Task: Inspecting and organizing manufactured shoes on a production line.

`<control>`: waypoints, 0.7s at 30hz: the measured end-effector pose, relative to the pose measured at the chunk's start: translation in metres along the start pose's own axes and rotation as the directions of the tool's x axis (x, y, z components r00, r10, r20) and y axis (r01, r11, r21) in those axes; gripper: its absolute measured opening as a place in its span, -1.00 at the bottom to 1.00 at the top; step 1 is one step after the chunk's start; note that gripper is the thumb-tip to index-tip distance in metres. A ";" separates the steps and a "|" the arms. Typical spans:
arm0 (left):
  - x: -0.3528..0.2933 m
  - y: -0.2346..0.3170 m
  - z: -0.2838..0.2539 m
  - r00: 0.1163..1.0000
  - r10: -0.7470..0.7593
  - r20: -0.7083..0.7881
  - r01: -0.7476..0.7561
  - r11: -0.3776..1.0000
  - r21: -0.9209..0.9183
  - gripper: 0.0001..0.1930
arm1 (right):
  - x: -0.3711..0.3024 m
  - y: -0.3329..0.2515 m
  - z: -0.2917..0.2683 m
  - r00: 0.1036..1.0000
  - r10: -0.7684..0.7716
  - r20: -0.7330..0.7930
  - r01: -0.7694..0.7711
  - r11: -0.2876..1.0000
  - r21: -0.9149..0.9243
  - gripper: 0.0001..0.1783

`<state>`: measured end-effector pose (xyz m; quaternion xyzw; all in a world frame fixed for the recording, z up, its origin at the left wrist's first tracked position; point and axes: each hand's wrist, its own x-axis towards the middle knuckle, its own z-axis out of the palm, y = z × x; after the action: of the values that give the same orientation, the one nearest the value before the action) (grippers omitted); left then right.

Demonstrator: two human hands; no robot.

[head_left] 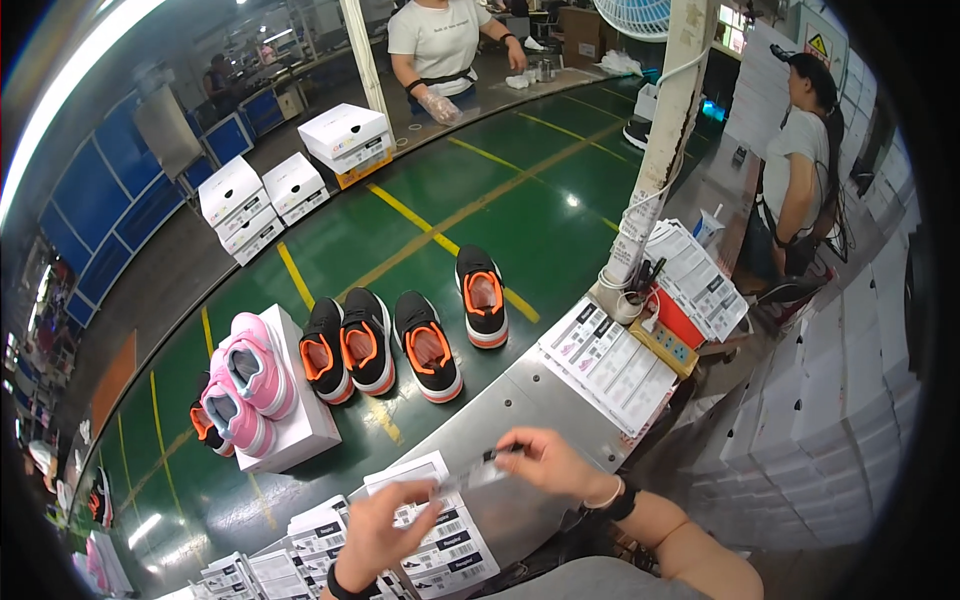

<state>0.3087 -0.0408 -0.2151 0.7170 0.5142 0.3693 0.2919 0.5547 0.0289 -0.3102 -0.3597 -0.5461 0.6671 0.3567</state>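
Note:
In front of me, my left hand (pixel 388 528) and my right hand (pixel 548 468) are raised over the metal edge of the conveyor. Between them stretches a thin, see-through strip (pixel 470 477), blurred, with a dark part near the right fingertips. My right thumb and fingers pinch its dark end. The left thumb and forefinger close toward its other end. Below lie printed label sheets (pixel 450 550) with rows of labels. Beyond the hands, several black shoes with orange linings (pixel 428 348) stand on the green belt. Pink shoes (pixel 257 367) rest on a white shoebox (pixel 300 430).
White shoeboxes (pixel 345 137) are stacked along the far belt edge. At right are a post (pixel 655 170), more label sheets (pixel 610 365), a red tray (pixel 680 315) and a power strip (pixel 665 345). One person (pixel 437 45) stands across the belt, another (pixel 800 165) at right by stacked boxes (pixel 800 440).

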 end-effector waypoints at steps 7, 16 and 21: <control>0.039 -0.136 -0.064 0.975 0.134 -0.177 0.035 0.694 0.719 -0.47 | 0.109 -0.015 -0.095 0.883 -0.279 -0.376 0.163 0.936 -0.311 -0.77; 0.037 -0.188 -0.077 0.969 -0.138 -0.203 0.246 0.552 0.797 -0.39 | 0.227 -0.043 -0.119 0.859 -0.332 -0.390 0.052 0.815 -0.577 -0.56; 0.042 -0.204 -0.080 0.962 -0.105 -0.251 0.267 0.547 0.793 -0.43 | 0.260 -0.011 -0.147 0.775 -0.404 -0.486 -0.139 0.641 -0.755 -0.24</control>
<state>0.1440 0.0642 -0.3237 0.6760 0.7230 0.1162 -0.0826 0.5566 0.3261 -0.3437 -0.6271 -0.6512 0.1913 0.3822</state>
